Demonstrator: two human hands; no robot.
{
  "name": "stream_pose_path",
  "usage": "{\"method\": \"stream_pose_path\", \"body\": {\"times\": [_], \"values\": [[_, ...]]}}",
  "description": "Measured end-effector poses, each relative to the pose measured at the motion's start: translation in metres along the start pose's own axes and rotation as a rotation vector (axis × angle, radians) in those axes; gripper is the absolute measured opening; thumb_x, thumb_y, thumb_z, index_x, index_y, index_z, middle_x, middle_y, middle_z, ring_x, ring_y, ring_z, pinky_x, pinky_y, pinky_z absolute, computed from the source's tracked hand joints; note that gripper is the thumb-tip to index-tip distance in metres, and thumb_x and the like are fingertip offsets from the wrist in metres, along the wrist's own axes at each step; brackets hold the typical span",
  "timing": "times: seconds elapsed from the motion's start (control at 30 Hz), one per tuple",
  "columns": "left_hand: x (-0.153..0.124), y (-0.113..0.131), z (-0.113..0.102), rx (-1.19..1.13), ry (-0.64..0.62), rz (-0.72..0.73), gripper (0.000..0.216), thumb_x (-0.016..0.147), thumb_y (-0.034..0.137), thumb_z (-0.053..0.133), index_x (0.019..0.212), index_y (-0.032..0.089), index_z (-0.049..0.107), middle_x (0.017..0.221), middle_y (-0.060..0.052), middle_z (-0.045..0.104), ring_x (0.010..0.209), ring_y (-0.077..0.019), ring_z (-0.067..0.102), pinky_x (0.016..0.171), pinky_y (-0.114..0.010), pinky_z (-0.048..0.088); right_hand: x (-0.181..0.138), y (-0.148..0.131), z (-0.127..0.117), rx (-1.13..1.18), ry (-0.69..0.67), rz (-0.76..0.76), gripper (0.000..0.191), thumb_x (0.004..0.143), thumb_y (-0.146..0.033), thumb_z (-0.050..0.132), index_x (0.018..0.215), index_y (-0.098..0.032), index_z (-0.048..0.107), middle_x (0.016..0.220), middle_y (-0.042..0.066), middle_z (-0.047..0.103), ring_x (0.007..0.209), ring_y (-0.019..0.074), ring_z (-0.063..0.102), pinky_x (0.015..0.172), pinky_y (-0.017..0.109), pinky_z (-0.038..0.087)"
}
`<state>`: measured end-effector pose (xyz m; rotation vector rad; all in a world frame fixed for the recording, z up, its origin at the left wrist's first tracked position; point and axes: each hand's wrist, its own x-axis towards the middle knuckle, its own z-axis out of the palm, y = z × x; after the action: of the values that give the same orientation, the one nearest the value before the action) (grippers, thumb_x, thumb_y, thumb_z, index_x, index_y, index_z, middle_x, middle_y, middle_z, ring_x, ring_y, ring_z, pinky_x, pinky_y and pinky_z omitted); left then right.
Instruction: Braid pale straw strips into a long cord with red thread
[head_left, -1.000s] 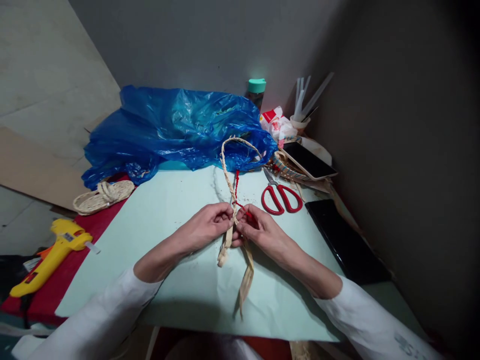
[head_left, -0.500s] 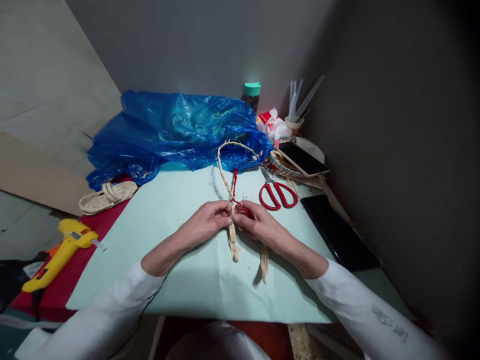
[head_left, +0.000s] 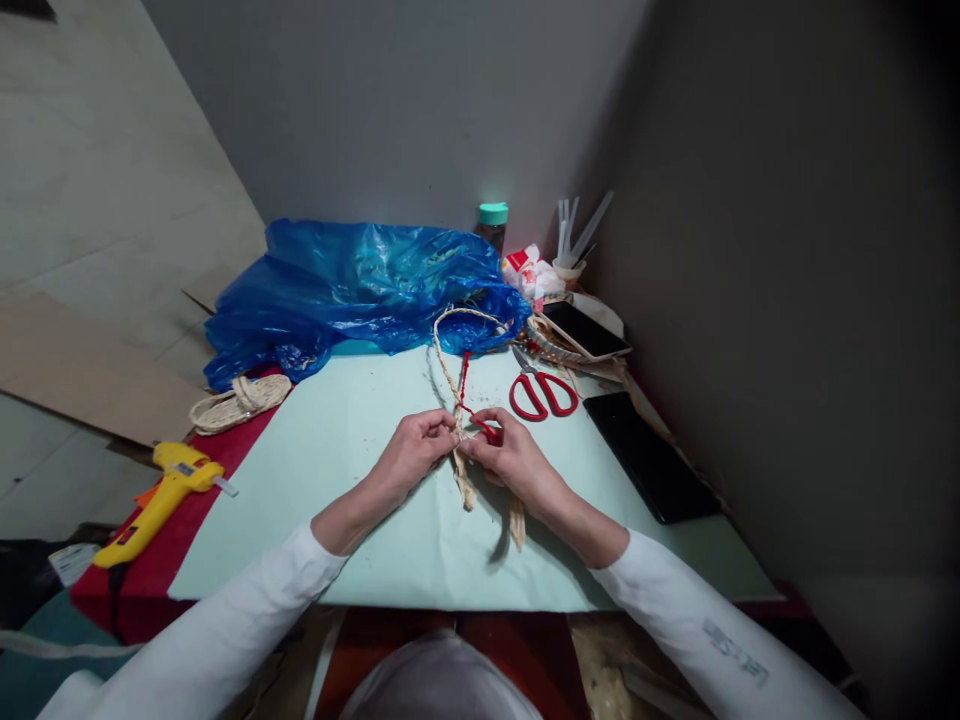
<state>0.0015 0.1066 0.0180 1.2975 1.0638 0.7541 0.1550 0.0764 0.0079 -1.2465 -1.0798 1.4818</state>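
My left hand (head_left: 411,455) and my right hand (head_left: 506,458) meet over the pale green sheet (head_left: 352,520), both pinched on a braided straw cord (head_left: 448,365). The cord runs up from my fingers and loops against the blue plastic bag (head_left: 360,285). A thin red strand (head_left: 465,375) lies along the braid and passes under my right fingers. Two loose straw ends (head_left: 466,492) hang below my hands onto the sheet.
Red-handled scissors (head_left: 541,392) lie just right of the loop. A phone (head_left: 583,330) and a dark tablet (head_left: 649,455) sit at the right. A yellow glue gun (head_left: 161,490) and a straw coil (head_left: 238,400) rest at left. A cup of glue sticks (head_left: 571,245) and a teal-capped bottle (head_left: 493,222) stand behind.
The loose straw ends below my hands have become shorter as my fingers worked down the braid. The view has drawn back a little; my hands stay together on the cord.
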Motion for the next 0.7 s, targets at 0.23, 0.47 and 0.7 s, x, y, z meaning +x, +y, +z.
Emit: {"method": "stream_pose_path", "body": {"times": [0.23, 0.47, 0.7], "values": [[0.003, -0.001, -0.006, -0.131, -0.073, -0.027, 0.023, 0.072, 0.030, 0.069, 0.086, 0.015, 0.058, 0.048, 0.010, 0.040, 0.035, -0.0020, 0.023, 0.036, -0.019, 0.012, -0.005, -0.005, -0.002, 0.134, 0.117, -0.018, 0.053, 0.061, -0.030, 0.076, 0.101, -0.022, 0.042, 0.065, -0.009, 0.052, 0.049, 0.0053, 0.039, 0.043, 0.017, 0.024], [0.007, -0.002, -0.008, -0.191, -0.076, -0.047, 0.025, 0.076, 0.036, 0.068, 0.084, 0.013, 0.061, 0.053, 0.006, 0.046, 0.038, -0.0014, 0.026, 0.038, -0.019, 0.011, -0.002, -0.005, -0.009, 0.263, 0.008, 0.042, 0.045, 0.060, -0.030, 0.081, 0.088, -0.018, 0.048, 0.061, -0.008, 0.047, 0.047, 0.0035, 0.030, 0.042, 0.019, 0.018], [0.006, 0.001, -0.005, -0.083, 0.006, -0.057, 0.021, 0.076, 0.033, 0.067, 0.083, 0.013, 0.065, 0.052, 0.005, 0.051, 0.038, -0.0030, 0.028, 0.040, -0.021, 0.015, -0.005, -0.004, -0.010, 0.125, -0.071, 0.119, 0.026, 0.074, -0.037, 0.071, 0.070, -0.014, 0.059, 0.051, -0.008, 0.034, 0.045, 0.0049, 0.024, 0.044, 0.022, 0.018]]}}
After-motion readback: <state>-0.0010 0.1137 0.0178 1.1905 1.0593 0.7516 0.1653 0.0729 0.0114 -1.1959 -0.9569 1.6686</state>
